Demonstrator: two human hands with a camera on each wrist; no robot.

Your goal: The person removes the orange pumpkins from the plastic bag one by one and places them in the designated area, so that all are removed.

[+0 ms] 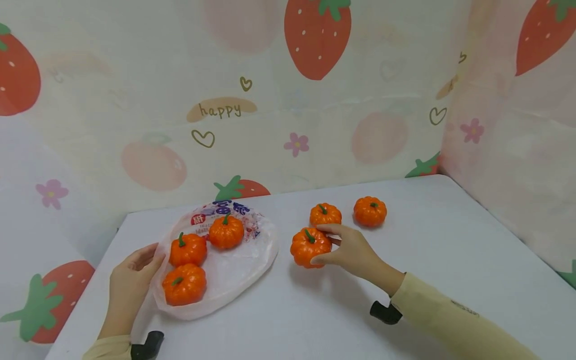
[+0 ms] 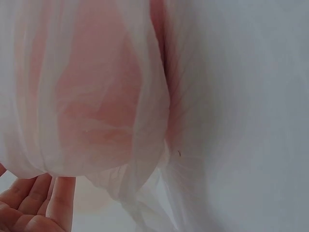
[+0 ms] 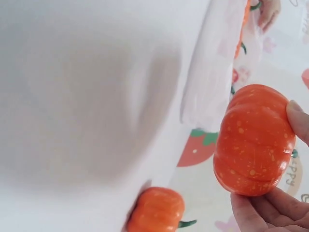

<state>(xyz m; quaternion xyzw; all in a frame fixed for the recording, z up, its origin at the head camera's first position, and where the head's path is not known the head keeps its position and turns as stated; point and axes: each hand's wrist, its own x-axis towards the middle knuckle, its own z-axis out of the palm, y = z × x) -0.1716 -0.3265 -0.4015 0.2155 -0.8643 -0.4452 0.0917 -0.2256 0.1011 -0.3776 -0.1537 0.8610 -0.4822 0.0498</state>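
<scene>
Lower left: my left hand [image 1: 130,281] pinches the bag [image 1: 238,272], three pumpkins [image 1: 188,250] in, seemingly half done | Centre: my right hand [image 1: 355,252], fingers wide, grips a fourth pumpkin [image 1: 308,249] | Right of centre: two pumpkins [image 1: 370,212] left outside

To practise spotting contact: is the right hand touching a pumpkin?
Touching. The right wrist view shows the right hand gripping a pumpkin, thumb and fingers against its surface.
</scene>
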